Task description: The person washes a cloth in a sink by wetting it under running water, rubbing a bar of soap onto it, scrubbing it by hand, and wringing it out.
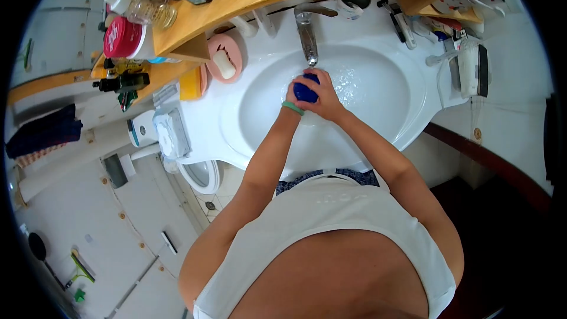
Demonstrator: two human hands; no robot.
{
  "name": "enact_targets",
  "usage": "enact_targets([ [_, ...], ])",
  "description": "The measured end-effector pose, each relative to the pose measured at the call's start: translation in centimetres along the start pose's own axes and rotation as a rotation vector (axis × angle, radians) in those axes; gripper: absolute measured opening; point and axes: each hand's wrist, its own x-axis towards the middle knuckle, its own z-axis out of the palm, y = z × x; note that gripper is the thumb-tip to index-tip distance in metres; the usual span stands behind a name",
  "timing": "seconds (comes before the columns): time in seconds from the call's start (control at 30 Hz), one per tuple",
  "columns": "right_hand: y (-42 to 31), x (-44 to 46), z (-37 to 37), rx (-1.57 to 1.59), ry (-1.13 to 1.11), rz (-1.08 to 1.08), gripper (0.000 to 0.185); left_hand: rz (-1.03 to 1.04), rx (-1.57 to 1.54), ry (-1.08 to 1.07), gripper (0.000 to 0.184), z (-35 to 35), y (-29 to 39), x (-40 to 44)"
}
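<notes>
Both of my hands are over the white sink basin point(390, 94), just under the chrome faucet point(308, 38). Between them is a dark blue rounded object point(306, 91); its exact kind cannot be made out. My left hand point(293, 93), with a green bangle point(293, 107) at the wrist, closes on its left side. My right hand point(326, 95) wraps its right side and top edge, fingers curled around it. Water ripples and splashes in the basin to the right of the hands.
Left of the faucet, a pink dish point(235, 53) bears a white soap bar point(224, 64). A wooden shelf point(236, 1) with bottles and jars overhangs the sink's back. A dark cup point(354, 3) and razor point(404, 26) stand back right; a white brush point(472, 70) lies right.
</notes>
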Motion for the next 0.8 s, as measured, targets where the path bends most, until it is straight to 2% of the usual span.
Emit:
enact_targets([
  [0.07, -0.6, -0.1, -0.6, -0.255, -0.055, -0.216, 0.039, -0.01, -0.012, 0.001, 0.028, 0.1, -1.7, -0.1],
  [0.17, 0.3, -0.7, -1.2, -0.153, -0.12, -0.226, 0.038, -0.011, -0.042, -0.002, 0.028, 0.3, -4.7, 0.4],
  [0.23, -0.2, -1.3, -1.2, 0.02, -0.043, -0.124, 0.034, -0.015, -0.068, -0.007, 0.027, 0.4, -6.7, 0.8],
  [0.27, -0.5, -1.6, -1.3, 0.014, -0.082, -0.132, 0.034, -0.014, -0.086, -0.011, 0.027, 0.4, -7.6, 1.0],
  [0.33, -1.2, -2.5, -1.3, 0.074, 0.051, 0.041, 0.028, -0.014, -0.122, -0.021, 0.027, 0.4, -9.1, 1.3],
  [0.37, -1.3, -2.9, -1.5, 0.062, 0.044, 0.138, 0.019, -0.016, -0.139, -0.022, 0.027, 0.4, -9.9, 1.5],
  [0.5, -0.1, -4.6, -1.8, 0.119, 0.092, 0.314, 0.009, -0.019, -0.183, -0.022, 0.027, 0.4, -12.4, 1.7],
  [0.6, -0.7, -4.9, -2.4, 0.117, 0.107, 0.417, 0.013, -0.024, -0.205, -0.018, 0.026, 0.4, -13.6, 1.8],
  [0.63, -1.6, -4.6, -2.4, 0.068, 0.14, 0.455, 0.023, -0.027, -0.213, -0.017, 0.026, 0.4, -14.0, 1.7],
  [0.8, -0.5, -5.2, -2.4, 0.094, 0.212, 0.457, 0.033, -0.023, -0.212, 0.007, 0.026, 0.8, -15.0, 1.7],
])
